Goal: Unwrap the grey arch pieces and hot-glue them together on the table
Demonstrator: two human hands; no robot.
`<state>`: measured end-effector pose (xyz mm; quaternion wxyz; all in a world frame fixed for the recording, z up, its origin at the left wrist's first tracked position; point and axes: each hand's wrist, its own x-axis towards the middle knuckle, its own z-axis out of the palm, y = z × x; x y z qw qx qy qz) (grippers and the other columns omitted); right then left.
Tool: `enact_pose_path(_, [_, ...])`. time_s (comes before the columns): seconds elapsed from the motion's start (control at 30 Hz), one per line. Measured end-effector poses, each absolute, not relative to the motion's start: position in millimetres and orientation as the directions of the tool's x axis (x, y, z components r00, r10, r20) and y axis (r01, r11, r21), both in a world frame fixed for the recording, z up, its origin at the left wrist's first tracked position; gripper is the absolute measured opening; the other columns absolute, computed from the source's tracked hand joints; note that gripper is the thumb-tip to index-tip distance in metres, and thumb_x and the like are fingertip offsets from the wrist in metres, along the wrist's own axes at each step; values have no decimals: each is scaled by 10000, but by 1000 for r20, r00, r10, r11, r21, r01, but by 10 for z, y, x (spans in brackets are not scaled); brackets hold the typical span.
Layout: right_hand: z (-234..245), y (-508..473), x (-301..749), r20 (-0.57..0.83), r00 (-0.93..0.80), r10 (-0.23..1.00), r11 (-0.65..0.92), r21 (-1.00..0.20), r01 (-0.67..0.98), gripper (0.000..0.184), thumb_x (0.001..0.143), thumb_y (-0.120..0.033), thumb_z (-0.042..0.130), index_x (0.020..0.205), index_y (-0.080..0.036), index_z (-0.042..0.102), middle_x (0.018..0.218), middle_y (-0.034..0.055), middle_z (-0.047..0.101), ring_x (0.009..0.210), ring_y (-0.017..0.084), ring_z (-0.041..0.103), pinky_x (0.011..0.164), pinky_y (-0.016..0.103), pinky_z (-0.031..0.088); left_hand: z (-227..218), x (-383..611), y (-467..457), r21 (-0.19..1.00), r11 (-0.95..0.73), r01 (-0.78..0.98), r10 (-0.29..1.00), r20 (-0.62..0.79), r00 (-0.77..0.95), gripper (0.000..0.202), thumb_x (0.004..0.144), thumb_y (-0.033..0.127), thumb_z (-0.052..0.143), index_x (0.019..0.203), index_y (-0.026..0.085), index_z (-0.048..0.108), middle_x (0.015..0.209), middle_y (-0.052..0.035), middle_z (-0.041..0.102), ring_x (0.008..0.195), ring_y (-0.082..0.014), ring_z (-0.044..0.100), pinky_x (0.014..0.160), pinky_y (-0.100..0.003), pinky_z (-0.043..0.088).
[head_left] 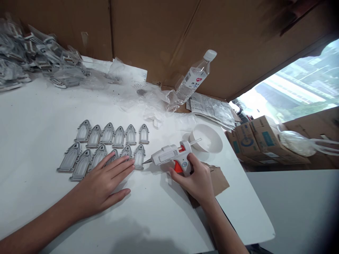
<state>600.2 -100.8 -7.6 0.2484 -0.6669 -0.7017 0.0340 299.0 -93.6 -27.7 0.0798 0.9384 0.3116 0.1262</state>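
Okay so, far left at the back of the white surface (pixel 29 141) there's a messy pile of plastic-wrapped parts (pixel 39 60). Next come the arched grey pieces (pixel 119 137), kinda like little church windows, laid flat in two rows of six. Some in the front row overlap or touch, and the rightmost one in the back row sits a bit apart.

The left hand (pixel 106 185) is palm down with its fingers stretched over the front row. Its grip is loose and flat, not clamped on anything, and it partly hides a few pieces. Behind all that there's crumpled clear plastic (pixel 156 100).

Then the white glue gun (pixel 165 155), its nozzle pointing left, right by the edge of the front row's last piece. Can't tell if they touch. A glue stick (pixel 196 141) pokes out the back. The right hand (pixel 198 176) has its grip wrapped around the handle, near the orange trigger (pixel 178 167); can't tell if that's squeezed.

Past that: a tilted-looking clear bottle (pixel 194 77), a white bowl (pixel 208 139), some papers (pixel 209 107), torn cardboard (pixel 219 180), and finally stacked boxes (pixel 265 137) off to the right.
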Motion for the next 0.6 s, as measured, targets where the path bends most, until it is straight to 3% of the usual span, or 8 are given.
enact_pose_path(0.13, [-61, -998, 5990, 294, 106, 950, 32, -427, 904, 448, 656, -530, 661, 705, -223, 339, 541, -67, 392, 475, 87, 336, 468, 222, 309, -277, 2979, -928, 237, -789, 567, 609, 179, 773, 536, 962, 402, 451, 1453, 209, 357, 1466, -42, 433, 1371, -233, 356, 1184, -449, 147])
enact_pose_path(0.3, [42, -1013, 5925, 285, 170, 943, -54, -375, 926, 525, 614, -598, 682, 711, -231, 320, 542, -65, 388, 478, 107, 358, 478, 236, 296, -206, 2893, -858, 228, -761, 608, 646, 181, 741, 488, 972, 416, 424, 1423, 230, 400, 1466, -35, 433, 1379, -231, 345, 1173, -459, 157])
enact_pose_path(0.43, [179, -1084, 5771, 284, 183, 941, -81, -337, 938, 436, 655, -553, 654, 781, -220, 403, 593, -37, 471, 526, 144, 455, 504, 242, 302, -111, 2775, -783, 235, -737, 634, 672, 153, 724, 455, 977, 457, 395, 1369, 236, 465, 1431, -40, 477, 1362, -233, 373, 1154, -471, 193])
enact_pose_path(0.6, [258, -1147, 5472, 368, 180, 912, -70, -293, 954, 421, 679, -526, 630, 900, -204, 473, 632, -12, 540, 565, 178, 519, 518, 249, 287, -76, 2675, -743, 233, -781, 579, 617, 152, 772, 444, 974, 468, 395, 1345, 242, 489, 1411, -47, 500, 1324, -230, 425, 1120, -459, 274])
